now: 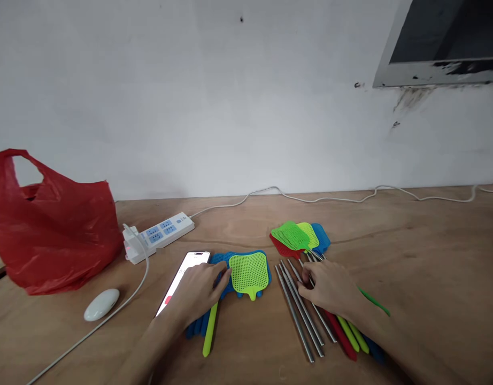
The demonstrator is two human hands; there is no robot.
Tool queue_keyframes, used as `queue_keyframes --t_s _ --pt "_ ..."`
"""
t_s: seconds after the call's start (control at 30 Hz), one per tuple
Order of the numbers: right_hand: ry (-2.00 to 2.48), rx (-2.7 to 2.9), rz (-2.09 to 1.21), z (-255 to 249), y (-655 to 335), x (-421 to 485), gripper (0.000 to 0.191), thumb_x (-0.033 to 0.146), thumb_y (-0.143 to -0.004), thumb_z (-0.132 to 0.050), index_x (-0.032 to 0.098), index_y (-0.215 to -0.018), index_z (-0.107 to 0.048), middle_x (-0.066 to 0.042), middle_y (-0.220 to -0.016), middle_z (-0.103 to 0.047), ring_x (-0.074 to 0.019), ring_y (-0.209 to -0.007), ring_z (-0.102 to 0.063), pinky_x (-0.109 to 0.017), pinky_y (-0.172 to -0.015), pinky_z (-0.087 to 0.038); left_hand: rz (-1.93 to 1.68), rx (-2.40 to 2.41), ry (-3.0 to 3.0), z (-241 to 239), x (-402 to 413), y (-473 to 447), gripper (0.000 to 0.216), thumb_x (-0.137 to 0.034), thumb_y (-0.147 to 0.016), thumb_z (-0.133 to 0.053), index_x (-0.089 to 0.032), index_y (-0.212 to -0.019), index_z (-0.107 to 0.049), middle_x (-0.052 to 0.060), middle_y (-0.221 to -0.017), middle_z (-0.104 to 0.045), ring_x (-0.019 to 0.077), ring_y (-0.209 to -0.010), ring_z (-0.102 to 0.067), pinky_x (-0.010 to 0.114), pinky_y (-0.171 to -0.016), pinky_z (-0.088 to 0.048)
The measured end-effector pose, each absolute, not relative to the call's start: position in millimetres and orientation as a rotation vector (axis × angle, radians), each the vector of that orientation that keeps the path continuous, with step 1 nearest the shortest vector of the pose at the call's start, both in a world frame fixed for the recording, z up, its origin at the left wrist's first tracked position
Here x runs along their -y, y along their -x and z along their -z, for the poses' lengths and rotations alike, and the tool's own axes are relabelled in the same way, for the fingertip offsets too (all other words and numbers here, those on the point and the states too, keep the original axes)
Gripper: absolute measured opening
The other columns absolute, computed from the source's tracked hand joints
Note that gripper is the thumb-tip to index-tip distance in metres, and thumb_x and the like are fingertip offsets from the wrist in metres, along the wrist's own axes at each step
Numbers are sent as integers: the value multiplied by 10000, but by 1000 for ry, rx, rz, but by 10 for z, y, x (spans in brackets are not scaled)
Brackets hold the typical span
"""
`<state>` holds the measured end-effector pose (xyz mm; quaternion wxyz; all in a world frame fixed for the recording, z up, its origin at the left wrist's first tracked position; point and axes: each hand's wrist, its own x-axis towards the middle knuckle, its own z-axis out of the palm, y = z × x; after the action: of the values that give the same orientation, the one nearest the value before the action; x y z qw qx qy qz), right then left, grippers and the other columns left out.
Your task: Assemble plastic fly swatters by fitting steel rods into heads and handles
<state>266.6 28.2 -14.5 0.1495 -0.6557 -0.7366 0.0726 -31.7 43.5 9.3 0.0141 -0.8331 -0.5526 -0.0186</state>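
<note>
A yellow-green fly-swatter head (249, 273) lies on a stack of blue swatter heads (223, 260) on the wooden table (423, 256). My left hand (199, 292) rests on that stack, fingertips touching the green head's left edge, above a lime handle (209, 331). My right hand (330, 287) lies on several bare metal rods (298, 310), fingers curled over them. Just beyond are assembled swatters with green, yellow, red and blue heads (297, 237); their coloured handles (348, 334) run under my right wrist.
A phone (188, 267) lies beside my left hand. A white power strip (160, 235) with cables, a white mouse (101, 304) and a red plastic bag (49, 224) sit at the left. A white cable (351, 199) runs along the wall.
</note>
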Motion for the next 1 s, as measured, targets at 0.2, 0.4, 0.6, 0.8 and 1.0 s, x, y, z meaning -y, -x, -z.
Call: queue_keyframes --t_s 0.2,0.4,0.6,0.8,1.0 --pt "1812 2012 -345 154 -2685 -294 112 199 -644 -644 214 -550 -586 -7 -543 -603 -188 -589 -552 -280 -553 -256 19 1730 2572 -90 -457 359 378 -427 -991 -353 -212 -824 -616 84 -735 -674 300 -730 -655 329 -600 -321" --pt "1617 1863 -513 178 -2778 -368 186 285 -662 -551 233 -529 -431 56 -441 -404 -118 -447 -391 -262 -487 -242 -51 1658 2663 -146 -421 332 190 -377 -844 -501 -222 -799 -601 57 -735 -674 281 -710 -640 329 -597 -316" --pt "1480 1696 -631 130 -2809 -394 150 329 -665 -492 238 -565 -428 77 -454 -324 -109 -455 -325 -259 -488 -220 -120 1618 2743 -258 -391 378 132 -288 -708 -530 -233 -808 -595 33 -749 -676 270 -715 -621 324 -594 -302" --pt "1403 1587 -723 80 -2803 -390 172 337 -669 -522 246 -561 -423 89 -464 -285 -104 -461 -286 -268 -496 -205 -213 1680 2762 -318 -361 389 195 -258 -664 -527 -234 -839 -610 53 -803 -679 292 -784 -623 334 -639 -333" --pt "1351 1514 -866 60 -2819 -391 167 321 -666 -557 231 -570 -455 88 -477 -302 -97 -471 -280 -263 -492 -191 -244 1712 2769 -272 -359 392 207 -256 -658 -531 -230 -837 -631 73 -825 -687 301 -796 -631 345 -643 -348"
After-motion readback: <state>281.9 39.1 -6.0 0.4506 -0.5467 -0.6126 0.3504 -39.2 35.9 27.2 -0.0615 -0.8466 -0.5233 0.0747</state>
